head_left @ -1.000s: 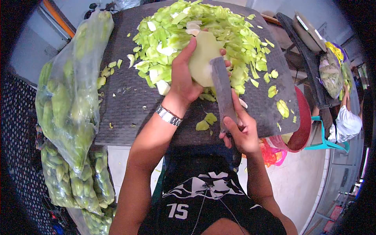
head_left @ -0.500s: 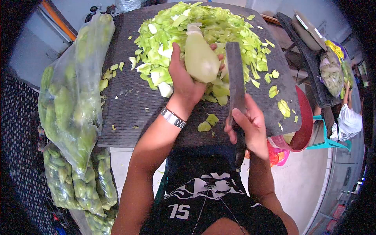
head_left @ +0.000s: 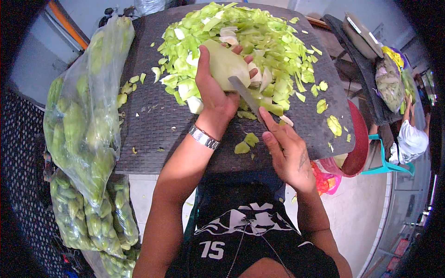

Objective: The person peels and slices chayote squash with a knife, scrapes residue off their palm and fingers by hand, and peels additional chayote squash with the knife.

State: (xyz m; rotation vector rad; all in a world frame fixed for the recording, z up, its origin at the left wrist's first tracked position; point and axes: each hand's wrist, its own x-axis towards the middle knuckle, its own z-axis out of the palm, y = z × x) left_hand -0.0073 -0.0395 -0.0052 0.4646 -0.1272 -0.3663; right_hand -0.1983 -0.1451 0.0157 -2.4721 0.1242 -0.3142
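Observation:
My left hand (head_left: 214, 85) is closed around a peeled, pale green papaya (head_left: 223, 61), pear-shaped and smooth, held from below with fingers round its far side. In my right hand (head_left: 288, 155) is a knife (head_left: 250, 98) with a flat grey blade, its handle hidden in the grip. The blade slants up and left, its tip overlapping the near end of the papaya; whether it touches, I cannot tell. Beyond and beneath both hands spreads a heap of green and whitish peelings (head_left: 271, 41).
The heap lies on a dark woven-pattern table (head_left: 153, 139), with stray peels (head_left: 333, 125) near its right edge. Clear bags of green produce (head_left: 85, 116) stand at the left. A red tub (head_left: 357, 139) adjoins the right edge. Another person (head_left: 411, 139) is beside a second table (head_left: 357, 69).
The knife has swung from upright to a leftward slant, its tip now at the papaya. The papaya has shifted left and turned in my left hand. Pale slivers show near the blade.

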